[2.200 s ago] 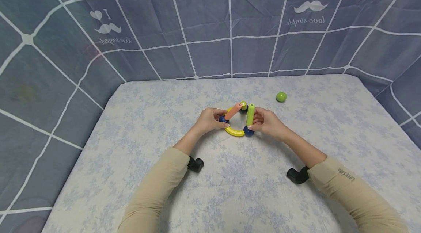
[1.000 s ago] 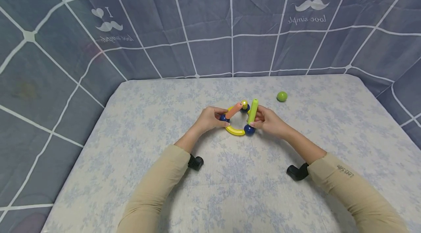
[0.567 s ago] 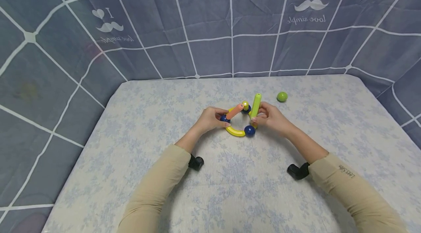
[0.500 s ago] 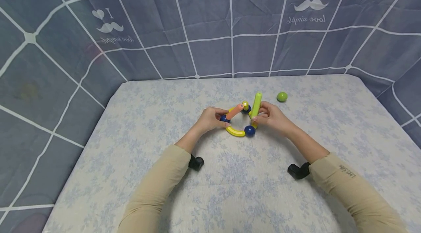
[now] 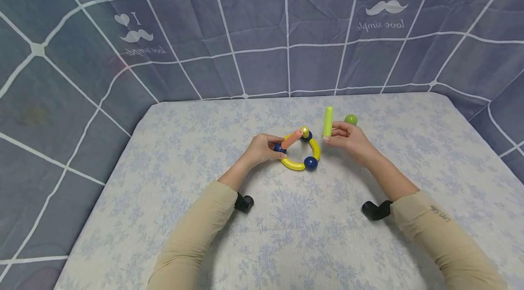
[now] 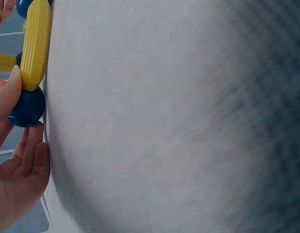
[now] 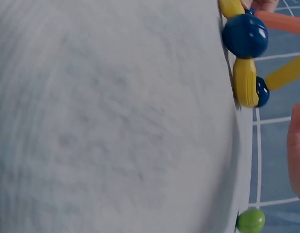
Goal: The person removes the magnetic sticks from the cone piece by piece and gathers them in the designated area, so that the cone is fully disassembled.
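Note:
On the table, a ring of yellow curved rods (image 5: 293, 165) is joined by blue balls (image 5: 310, 163). My left hand (image 5: 261, 149) grips the ring's left blue ball (image 6: 27, 109), thumb on the yellow rod beside it. From that ball an orange stick (image 5: 291, 139) leans up to the right. A yellow stick (image 5: 304, 131) stands at the far ball. My right hand (image 5: 353, 142) pinches the lower end of a lime-green stick (image 5: 328, 122), held nearly upright to the right of the ring. The front blue ball (image 7: 245, 36) carries no stick.
A green ball (image 5: 350, 119) lies on the table just behind my right hand. The floral tablecloth (image 5: 278, 235) spreads toward me. A blue-grey curtain with white lines (image 5: 262, 72) hangs behind the table's far edge.
The lime-green stick has come off the front blue ball; my right hand has carried it up and to the right, near the green ball. My left hand has stayed on the ring.

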Tool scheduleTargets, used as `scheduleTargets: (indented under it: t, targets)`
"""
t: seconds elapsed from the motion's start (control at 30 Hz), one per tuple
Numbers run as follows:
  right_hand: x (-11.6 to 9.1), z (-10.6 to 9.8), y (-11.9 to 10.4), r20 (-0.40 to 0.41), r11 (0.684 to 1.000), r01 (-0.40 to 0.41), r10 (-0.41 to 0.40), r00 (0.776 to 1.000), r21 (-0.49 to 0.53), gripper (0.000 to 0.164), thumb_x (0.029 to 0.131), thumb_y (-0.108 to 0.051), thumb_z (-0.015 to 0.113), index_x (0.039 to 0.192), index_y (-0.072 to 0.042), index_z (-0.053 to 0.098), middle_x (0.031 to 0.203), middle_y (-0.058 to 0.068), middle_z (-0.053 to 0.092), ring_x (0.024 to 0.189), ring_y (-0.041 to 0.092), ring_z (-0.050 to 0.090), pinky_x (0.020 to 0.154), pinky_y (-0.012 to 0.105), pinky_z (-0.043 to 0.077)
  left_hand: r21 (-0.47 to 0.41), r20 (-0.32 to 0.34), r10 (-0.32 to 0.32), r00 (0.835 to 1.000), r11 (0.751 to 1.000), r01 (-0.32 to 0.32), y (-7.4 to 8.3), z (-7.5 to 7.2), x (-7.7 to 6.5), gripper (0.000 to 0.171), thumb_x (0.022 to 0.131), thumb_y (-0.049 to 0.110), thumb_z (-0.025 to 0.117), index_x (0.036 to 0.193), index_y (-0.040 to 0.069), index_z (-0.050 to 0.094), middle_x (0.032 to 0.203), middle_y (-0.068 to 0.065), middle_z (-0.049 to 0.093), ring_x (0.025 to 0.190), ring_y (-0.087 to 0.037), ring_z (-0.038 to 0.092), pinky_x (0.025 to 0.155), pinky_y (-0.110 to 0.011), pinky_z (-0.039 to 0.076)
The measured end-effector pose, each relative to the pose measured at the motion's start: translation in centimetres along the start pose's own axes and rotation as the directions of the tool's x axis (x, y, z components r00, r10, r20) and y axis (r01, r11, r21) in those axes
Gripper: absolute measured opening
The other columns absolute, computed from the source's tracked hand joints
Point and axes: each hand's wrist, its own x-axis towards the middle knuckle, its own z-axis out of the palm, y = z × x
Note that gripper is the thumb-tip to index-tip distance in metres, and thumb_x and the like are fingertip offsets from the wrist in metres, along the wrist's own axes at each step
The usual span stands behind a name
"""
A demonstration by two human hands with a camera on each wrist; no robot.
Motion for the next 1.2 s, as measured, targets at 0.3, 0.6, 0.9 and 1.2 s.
scheduleTargets:
  t: [0.3, 0.6, 0.9, 1.2]
  targets:
    - [-0.4, -2.3, -0.7, -0.046, 0.994, -0.043, 0.047, 0.998, 0.097, 0.063, 0.088, -0.001, 0.063, 0.138, 0.013, 0.027, 0.089, -0.008, 0.061, 0.08, 0.004, 0.062, 0.079, 0.021, 0.051, 0.003, 0.002, 0.003, 1.0, 1.0, -0.003, 0.0, 0.0, 0.1, 0.049, 0.075, 0.014, 0.079, 0.121, 0.009, 0.064, 0.113, -0.008, 0.064, 0.09, -0.018, 0.059, 0.071, -0.025, 0.048]
    - [-0.4, -4.8, 0.0, -0.122, 0.963, -0.015, 0.049, 0.991, 0.268, 0.03, 0.083, 0.004, 0.067, 0.106, -0.01, 0.055, 0.085, -0.002, 0.062, 0.078, 0.007, 0.063, 0.076, 0.021, 0.052, 0.001, -0.001, 0.007, 1.0, 1.0, -0.007, -0.3, 0.1, -0.1, 0.049, 0.075, 0.013, 0.079, 0.121, 0.008, 0.064, 0.115, -0.008, 0.063, 0.094, -0.02, 0.059, 0.077, -0.029, 0.05]
    - [0.1, -7.4, 0.6, -0.226, 0.948, -0.063, 0.138, 0.964, 0.311, 0.03, 0.081, 0.005, 0.068, 0.103, -0.01, 0.054, 0.082, -0.004, 0.06, 0.072, 0.005, 0.063, 0.073, 0.02, 0.052, 0.02, -0.001, -0.015, 1.0, 1.0, 0.015, -0.2, 0.2, -0.3, 0.051, 0.074, 0.015, 0.08, 0.122, 0.009, 0.063, 0.12, -0.007, 0.061, 0.1, -0.021, 0.059, 0.08, -0.029, 0.05]
    - [1.2, -9.0, 1.4, -0.311, 0.977, -0.184, 0.209, 0.927, 0.108, 0.065, 0.081, -0.007, 0.072, 0.136, 0.004, 0.038, 0.077, -0.01, 0.058, 0.067, 0.0, 0.061, 0.069, 0.017, 0.052, 0.012, 0.006, -0.003, 1.0, 1.0, 0.003, -0.1, 0.5, -0.7, 0.05, 0.075, 0.014, 0.08, 0.122, 0.008, 0.063, 0.122, -0.009, 0.06, 0.103, -0.022, 0.06, 0.082, -0.029, 0.05]
